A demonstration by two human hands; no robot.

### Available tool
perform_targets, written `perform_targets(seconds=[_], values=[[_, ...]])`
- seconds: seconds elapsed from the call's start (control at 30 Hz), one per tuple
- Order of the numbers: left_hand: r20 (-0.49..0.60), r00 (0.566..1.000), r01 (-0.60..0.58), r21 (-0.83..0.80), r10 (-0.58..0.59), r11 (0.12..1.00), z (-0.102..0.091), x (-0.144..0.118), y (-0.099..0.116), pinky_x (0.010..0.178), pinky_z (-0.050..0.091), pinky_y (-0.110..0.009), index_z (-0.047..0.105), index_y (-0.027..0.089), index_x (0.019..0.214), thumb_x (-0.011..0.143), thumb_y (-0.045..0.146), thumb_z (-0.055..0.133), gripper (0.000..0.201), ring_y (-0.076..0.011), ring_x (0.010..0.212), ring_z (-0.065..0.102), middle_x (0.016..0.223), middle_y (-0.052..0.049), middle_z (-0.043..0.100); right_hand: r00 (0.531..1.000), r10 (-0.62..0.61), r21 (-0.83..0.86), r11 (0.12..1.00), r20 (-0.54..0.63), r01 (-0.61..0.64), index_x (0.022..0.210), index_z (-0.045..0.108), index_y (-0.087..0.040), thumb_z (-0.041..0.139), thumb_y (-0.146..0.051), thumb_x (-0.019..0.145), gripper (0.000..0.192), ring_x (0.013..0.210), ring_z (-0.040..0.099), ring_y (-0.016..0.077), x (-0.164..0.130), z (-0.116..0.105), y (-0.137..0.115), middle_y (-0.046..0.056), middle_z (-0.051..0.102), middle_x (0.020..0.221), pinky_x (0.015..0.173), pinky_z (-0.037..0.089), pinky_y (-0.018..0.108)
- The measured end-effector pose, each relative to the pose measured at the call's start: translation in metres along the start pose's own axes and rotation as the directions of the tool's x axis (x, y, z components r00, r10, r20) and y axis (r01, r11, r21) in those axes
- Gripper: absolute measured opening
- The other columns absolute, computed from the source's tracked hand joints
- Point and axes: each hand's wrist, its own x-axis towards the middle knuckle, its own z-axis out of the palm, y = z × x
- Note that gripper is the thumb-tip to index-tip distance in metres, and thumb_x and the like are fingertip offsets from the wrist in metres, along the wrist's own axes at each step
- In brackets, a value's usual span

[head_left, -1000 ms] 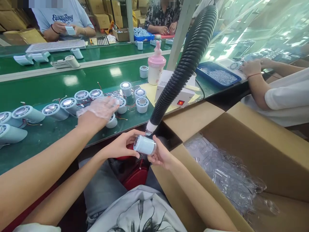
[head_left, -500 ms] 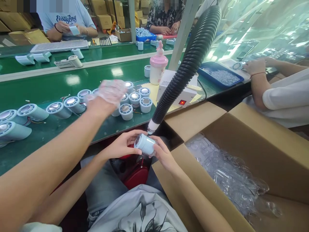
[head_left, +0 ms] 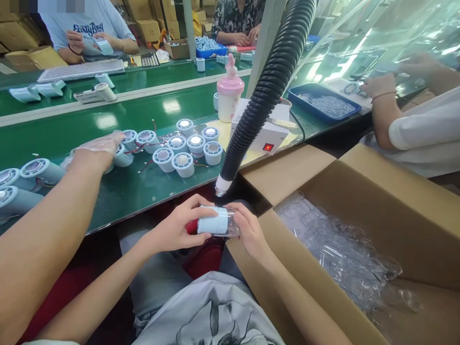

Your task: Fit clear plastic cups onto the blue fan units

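Observation:
Both my hands hold one light-blue cylinder (head_left: 213,223) level above my lap, below the table's edge. My left hand (head_left: 175,230) wraps its left end. My right hand (head_left: 250,231) grips the right end, where a clear plastic cap (head_left: 232,229) sits over it. The white nozzle of a black ribbed hose (head_left: 221,185) hangs just above the cylinder without touching it.
A co-worker's gloved hand (head_left: 94,151) reaches from the left among blue cylinders (head_left: 183,146) on the green belt (head_left: 118,191). At my right stands an open cardboard box (head_left: 395,211) of clear caps (head_left: 334,249). Behind are a white unit (head_left: 268,136), a pink bottle (head_left: 229,93), a blue tray (head_left: 302,94) and other workers.
I lowered the cylinder away from the hose nozzle and turned it level. The co-worker's gloved hand swung left along the belt, leaving a cluster of cylinders standing.

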Motion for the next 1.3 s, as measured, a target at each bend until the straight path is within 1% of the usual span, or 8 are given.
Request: perform_targets(seconds=[0.17, 0.33, 0.4, 0.53, 0.87, 1.0, 1.2, 1.3], values=[[0.049, 0.996, -0.069, 0.012, 0.068, 0.998, -0.004, -0.005, 0.003, 0.091, 0.044, -0.035, 0.058, 0.027, 0.114, 0.077, 0.017, 0.063, 0.038, -0.0210, 0.109, 0.049, 0.119, -0.009, 0.046, 1.000, 0.010, 0.012, 1.000, 0.016, -0.010, 0.099, 0.059, -0.018, 0.043, -0.045, 0.086, 0.033, 0.054, 0.048, 0.0082, -0.006, -0.004, -0.006, 0.001, 0.059, 0.081, 0.043, 0.037, 0.019], [0.017, 0.997, -0.079, -0.098, 0.081, 0.992, -0.001, -0.010, 0.006, 0.083, 0.047, -0.030, 0.069, 0.025, 0.087, 0.079, 0.011, 0.060, 0.018, -0.0187, 0.104, 0.052, 0.122, -0.007, 0.046, 0.998, 0.041, 0.029, 0.999, 0.050, -0.043, 0.097, 0.059, -0.017, 0.046, -0.048, 0.085, 0.036, 0.055, 0.049, 0.0085, -0.007, -0.003, -0.011, 0.001, 0.059, 0.077, 0.045, 0.038, 0.019], [-0.018, 0.998, -0.060, -0.116, 0.058, 0.991, 0.000, -0.012, 0.006, 0.084, 0.048, -0.032, 0.067, 0.025, 0.094, 0.077, 0.014, 0.063, 0.021, -0.0202, 0.104, 0.053, 0.121, -0.008, 0.049, 0.996, 0.060, 0.032, 0.998, 0.068, -0.063, 0.098, 0.058, -0.017, 0.047, -0.049, 0.084, 0.036, 0.052, 0.047, 0.0079, -0.008, -0.002, -0.014, 0.001, 0.057, 0.075, 0.042, 0.037, 0.019], [-0.044, 0.999, -0.015, -0.095, 0.011, 0.995, 0.001, -0.014, 0.006, 0.089, 0.047, -0.037, 0.049, 0.024, 0.124, 0.073, 0.021, 0.068, 0.055, -0.0232, 0.107, 0.052, 0.117, -0.012, 0.052, 0.995, 0.077, 0.036, 0.996, 0.069, -0.080, 0.098, 0.058, -0.018, 0.046, -0.050, 0.084, 0.037, 0.048, 0.046, 0.0079, -0.012, 0.000, -0.019, 0.001, 0.058, 0.075, 0.039, 0.034, 0.019], [-0.007, 0.989, -0.146, -0.057, 0.145, 0.988, -0.001, -0.020, 0.018, 0.084, 0.051, -0.031, 0.062, 0.026, 0.108, 0.080, 0.010, 0.059, 0.032, -0.0212, 0.110, 0.050, 0.124, -0.010, 0.043, 0.997, 0.053, 0.020, 0.998, 0.054, -0.054, 0.098, 0.058, -0.018, 0.049, -0.048, 0.082, 0.035, 0.060, 0.052, 0.0119, -0.023, 0.003, -0.031, 0.002, 0.060, 0.078, 0.048, 0.045, 0.021], [-0.002, 0.984, -0.176, -0.050, 0.176, 0.983, 0.000, -0.024, 0.022, 0.084, 0.051, -0.031, 0.062, 0.025, 0.103, 0.079, 0.008, 0.059, 0.030, -0.0216, 0.111, 0.049, 0.127, -0.010, 0.039, 0.998, -0.017, -0.049, 0.999, 0.065, 0.020, 0.099, 0.059, -0.020, 0.049, -0.049, 0.083, 0.035, 0.070, 0.057, 0.0150, -0.027, 0.002, -0.032, 0.003, 0.063, 0.082, 0.056, 0.050, 0.024], [-0.059, 0.987, -0.153, -0.008, 0.152, 0.988, 0.000, -0.027, 0.025, 0.090, 0.050, -0.040, 0.044, 0.020, 0.125, 0.077, 0.024, 0.064, 0.052, -0.0250, 0.109, 0.051, 0.117, -0.015, 0.048, 0.993, -0.088, -0.083, 0.992, 0.081, 0.095, 0.101, 0.060, -0.023, 0.048, -0.051, 0.084, 0.035, 0.071, 0.060, 0.0169, -0.031, 0.002, -0.036, 0.003, 0.065, 0.084, 0.058, 0.051, 0.026], [-0.047, 0.978, -0.202, 0.021, 0.203, 0.979, -0.001, -0.029, 0.027, 0.090, 0.050, -0.040, 0.045, 0.020, 0.125, 0.079, 0.024, 0.062, 0.049, -0.0259, 0.111, 0.051, 0.119, -0.016, 0.047, 0.989, -0.110, -0.085, 0.989, 0.094, 0.119, 0.102, 0.060, -0.023, 0.048, -0.050, 0.084, 0.034, 0.072, 0.061, 0.0171, -0.034, 0.001, -0.036, 0.003, 0.065, 0.085, 0.059, 0.052, 0.026]])
